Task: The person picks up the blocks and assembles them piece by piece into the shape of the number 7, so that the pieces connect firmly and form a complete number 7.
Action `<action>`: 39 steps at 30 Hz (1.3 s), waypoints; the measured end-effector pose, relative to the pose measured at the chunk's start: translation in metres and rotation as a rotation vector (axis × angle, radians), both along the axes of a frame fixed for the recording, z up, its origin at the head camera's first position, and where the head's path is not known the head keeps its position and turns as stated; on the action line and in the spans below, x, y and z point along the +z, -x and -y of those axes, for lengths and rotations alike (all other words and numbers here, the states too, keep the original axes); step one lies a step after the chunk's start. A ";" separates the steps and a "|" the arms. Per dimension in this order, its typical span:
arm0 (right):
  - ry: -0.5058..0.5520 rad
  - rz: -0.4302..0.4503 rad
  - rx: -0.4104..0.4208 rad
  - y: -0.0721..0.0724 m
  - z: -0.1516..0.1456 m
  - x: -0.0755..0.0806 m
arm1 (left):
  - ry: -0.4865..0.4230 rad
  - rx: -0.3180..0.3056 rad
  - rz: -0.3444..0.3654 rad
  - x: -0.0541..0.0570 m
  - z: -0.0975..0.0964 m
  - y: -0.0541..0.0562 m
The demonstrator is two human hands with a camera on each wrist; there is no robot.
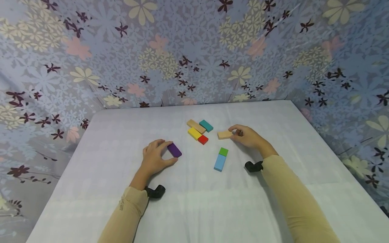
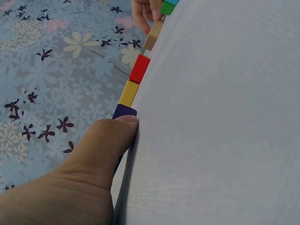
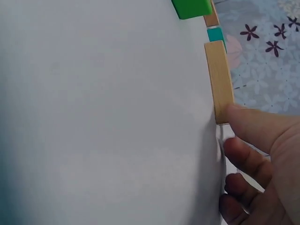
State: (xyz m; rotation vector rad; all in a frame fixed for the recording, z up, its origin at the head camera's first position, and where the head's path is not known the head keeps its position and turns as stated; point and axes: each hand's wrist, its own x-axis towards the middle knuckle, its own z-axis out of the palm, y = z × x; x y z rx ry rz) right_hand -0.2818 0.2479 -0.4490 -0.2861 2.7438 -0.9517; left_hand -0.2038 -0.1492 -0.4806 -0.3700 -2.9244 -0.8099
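Note:
Left of the table's middle, my left hand [image 1: 153,158] pinches a purple block [image 1: 174,150] by its two ends, between thumb and fingers. The left wrist view has the thumb pressed on the near end of that purple block [image 2: 124,111]. My right hand [image 1: 250,137] holds a plain wooden block [image 1: 224,135] by its right end. In the right wrist view, the thumb lies against the near end of this wooden block [image 3: 219,79], while the other fingers curl below. The wooden block is right beside the cloth.
Between the hands, a second wooden block [image 1: 196,126], a teal block [image 1: 206,126], a yellow block [image 1: 194,133] and a red block [image 1: 203,139] lie grouped. Nearer stand a green block [image 1: 223,151] and a light blue block [image 1: 220,162], end to end. White cloth covers the table [image 1: 194,202].

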 end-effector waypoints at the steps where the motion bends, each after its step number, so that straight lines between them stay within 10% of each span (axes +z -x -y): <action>1: -0.004 -0.004 -0.008 0.001 0.000 -0.001 | 0.001 0.001 0.000 0.000 0.000 0.000; 17: -0.099 -0.074 -0.183 -0.002 0.018 -0.002 | 0.008 0.002 0.009 0.001 -0.001 0.000; 39: -0.118 0.018 -0.148 0.005 0.028 -0.001 | 0.011 0.003 0.004 -0.001 -0.002 0.000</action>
